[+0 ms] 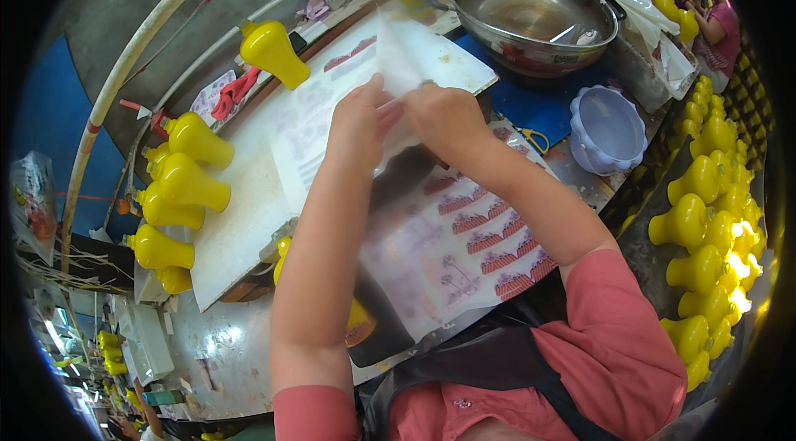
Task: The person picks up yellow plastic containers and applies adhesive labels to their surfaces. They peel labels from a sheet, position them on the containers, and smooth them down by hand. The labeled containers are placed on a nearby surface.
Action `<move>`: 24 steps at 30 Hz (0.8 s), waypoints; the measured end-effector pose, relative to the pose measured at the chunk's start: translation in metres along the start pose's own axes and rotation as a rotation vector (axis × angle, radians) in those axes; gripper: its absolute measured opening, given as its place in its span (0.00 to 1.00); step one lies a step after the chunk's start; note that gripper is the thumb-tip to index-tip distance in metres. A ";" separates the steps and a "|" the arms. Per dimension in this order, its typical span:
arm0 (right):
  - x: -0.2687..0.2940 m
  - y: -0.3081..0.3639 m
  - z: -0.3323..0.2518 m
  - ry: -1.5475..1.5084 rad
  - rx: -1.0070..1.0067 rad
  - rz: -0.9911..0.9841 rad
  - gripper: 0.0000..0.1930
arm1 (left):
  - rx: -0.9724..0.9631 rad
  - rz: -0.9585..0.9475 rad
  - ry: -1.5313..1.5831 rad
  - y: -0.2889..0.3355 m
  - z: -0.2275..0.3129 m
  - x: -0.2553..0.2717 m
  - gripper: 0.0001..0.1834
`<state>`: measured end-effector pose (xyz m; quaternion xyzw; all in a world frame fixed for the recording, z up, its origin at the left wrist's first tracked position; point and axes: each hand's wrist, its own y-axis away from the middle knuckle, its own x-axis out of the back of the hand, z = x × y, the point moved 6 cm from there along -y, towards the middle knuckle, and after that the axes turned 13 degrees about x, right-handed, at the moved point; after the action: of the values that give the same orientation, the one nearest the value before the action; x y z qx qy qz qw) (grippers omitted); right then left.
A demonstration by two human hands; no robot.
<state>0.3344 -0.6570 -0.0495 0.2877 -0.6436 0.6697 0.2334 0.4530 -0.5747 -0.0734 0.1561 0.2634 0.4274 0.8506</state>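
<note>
Above a white board (240, 201) my two hands handle a thin whitish sheet (396, 55), its upper corner raised and blurred. My right hand (448, 116) is closed, pinching the sheet by its edge. Close beside it, my left hand (358, 122) has curled fingers, slightly smeared, that also appear to grip the sheet. Flat on the board below lies a printed decal sheet (311, 138) with pale designs. Nearer my body, another decal sheet (452, 263) carries rows of reddish-brown and purple prints. A yellow vase (358, 323) is partly hidden by my left forearm.
Yellow vases (192, 180) lie along the board's left edge, and another vase (274, 54) lies at its far edge. Beyond my right hand are a large metal basin (531, 10), yellow scissors (535, 139) and a lavender bowl (607, 130). Many vases (705, 250) stand at right, near another person (715, 31).
</note>
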 end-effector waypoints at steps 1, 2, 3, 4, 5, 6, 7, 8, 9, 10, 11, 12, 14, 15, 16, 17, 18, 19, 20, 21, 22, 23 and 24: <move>-0.001 0.001 0.000 0.002 0.001 -0.001 0.03 | 0.004 -0.023 0.017 -0.007 -0.001 0.002 0.24; -0.002 0.001 0.000 -0.003 0.007 0.002 0.03 | 0.012 -0.042 0.032 -0.012 -0.002 0.005 0.23; -0.002 0.002 0.001 -0.008 0.010 0.008 0.03 | 0.027 -0.051 0.042 -0.017 -0.005 0.007 0.22; -0.002 0.002 0.001 -0.013 0.015 0.013 0.03 | 0.029 -0.064 0.074 -0.020 -0.006 0.009 0.22; -0.002 0.002 0.002 -0.008 0.009 0.014 0.03 | 0.038 -0.067 0.100 -0.023 -0.008 0.010 0.21; -0.002 0.003 0.002 -0.003 0.004 0.015 0.03 | 0.051 -0.073 0.129 -0.024 -0.010 0.011 0.20; -0.001 0.003 0.003 0.002 0.004 0.027 0.03 | 0.054 -0.072 0.140 -0.025 -0.011 0.011 0.20; -0.001 0.003 0.003 -0.008 -0.001 0.016 0.03 | 0.062 -0.072 0.153 -0.026 -0.012 0.011 0.20; -0.001 0.003 0.003 -0.018 -0.002 0.017 0.03 | 0.069 -0.073 0.165 -0.026 -0.013 0.010 0.19; 0.000 0.003 0.004 -0.025 -0.005 0.027 0.03 | 0.073 -0.062 0.175 -0.026 -0.014 0.009 0.19; 0.000 0.003 0.004 -0.024 -0.007 0.014 0.03 | 0.076 -0.052 0.185 -0.027 -0.014 0.009 0.19; 0.000 0.004 0.004 -0.020 -0.010 0.010 0.03 | 0.070 -0.059 0.196 -0.027 -0.014 0.008 0.19; 0.001 0.004 0.004 -0.017 -0.012 0.009 0.03 | 0.085 -0.042 0.198 -0.028 -0.014 0.008 0.18; 0.001 0.004 0.004 -0.017 -0.010 0.012 0.03 | 0.087 -0.043 0.199 -0.029 -0.014 0.007 0.17; 0.002 0.004 0.005 -0.019 -0.012 0.013 0.03 | 0.089 -0.048 0.208 -0.029 -0.014 0.007 0.16; 0.001 0.004 0.005 -0.033 -0.022 -0.006 0.03 | 0.090 -0.053 0.216 -0.029 -0.014 0.007 0.16; 0.000 0.004 0.006 -0.050 -0.036 -0.028 0.03 | 0.091 -0.058 0.225 -0.029 -0.014 0.007 0.15; -0.001 0.004 0.007 -0.067 -0.049 -0.049 0.03 | 0.092 -0.061 0.244 -0.028 -0.014 0.006 0.15; -0.001 0.004 0.007 -0.071 -0.051 -0.049 0.03 | 0.093 -0.064 0.262 -0.028 -0.015 0.006 0.15; 0.000 0.005 0.007 -0.076 -0.053 -0.049 0.03 | 0.093 -0.077 0.285 -0.027 -0.016 0.004 0.15; 0.000 0.005 0.007 -0.080 -0.054 -0.049 0.03 | 0.096 -0.060 0.272 -0.027 -0.016 0.004 0.15; 0.001 0.005 0.007 -0.089 -0.056 -0.037 0.04 | 0.098 -0.054 0.262 -0.026 -0.017 0.003 0.15; 0.001 0.005 0.007 -0.099 -0.059 -0.026 0.04 | 0.100 -0.048 0.252 -0.025 -0.017 0.003 0.15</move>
<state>0.3306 -0.6641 -0.0523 0.3217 -0.6700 0.6325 0.2182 0.4610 -0.5868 -0.1004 0.1370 0.3930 0.4093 0.8119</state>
